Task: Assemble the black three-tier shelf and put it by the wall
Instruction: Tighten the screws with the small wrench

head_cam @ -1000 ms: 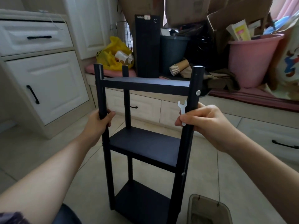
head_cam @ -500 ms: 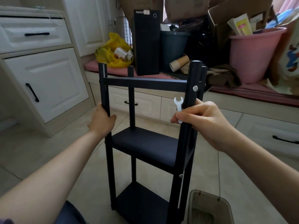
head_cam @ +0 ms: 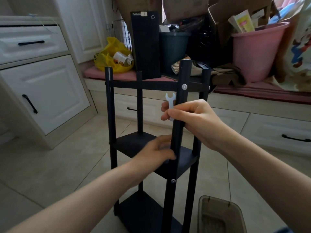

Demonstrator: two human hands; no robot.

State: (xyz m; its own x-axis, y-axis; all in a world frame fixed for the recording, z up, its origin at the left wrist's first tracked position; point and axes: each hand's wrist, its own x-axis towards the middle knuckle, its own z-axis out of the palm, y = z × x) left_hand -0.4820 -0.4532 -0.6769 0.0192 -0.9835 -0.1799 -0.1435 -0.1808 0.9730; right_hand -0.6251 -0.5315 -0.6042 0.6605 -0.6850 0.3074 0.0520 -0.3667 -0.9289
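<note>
The black three-tier shelf [head_cam: 143, 85] stands upright on the tile floor in front of me. My right hand [head_cam: 193, 121] grips its near right post [head_cam: 183, 76] just below the top tier and also pinches a small white wrench [head_cam: 170, 100] against it. Lower down, my left hand [head_cam: 156, 152] is blurred over the middle tier. Its fingers reach toward the same post with nothing in them. Silver bolt heads show on that post at the top and middle tiers.
A white cabinet [head_cam: 45, 91] stands at the left. Behind the shelf a low bench with drawers [head_cam: 252, 115] carries a black computer tower [head_cam: 145, 44], yellow bag [head_cam: 112, 56], dark bin [head_cam: 173, 49] and pink bucket [head_cam: 257, 52]. A translucent box [head_cam: 218, 214] sits on the floor, bottom right.
My left hand has let go of the left post and swung right and down to the near right post. The shelf has turned slightly. My right hand keeps its grip.
</note>
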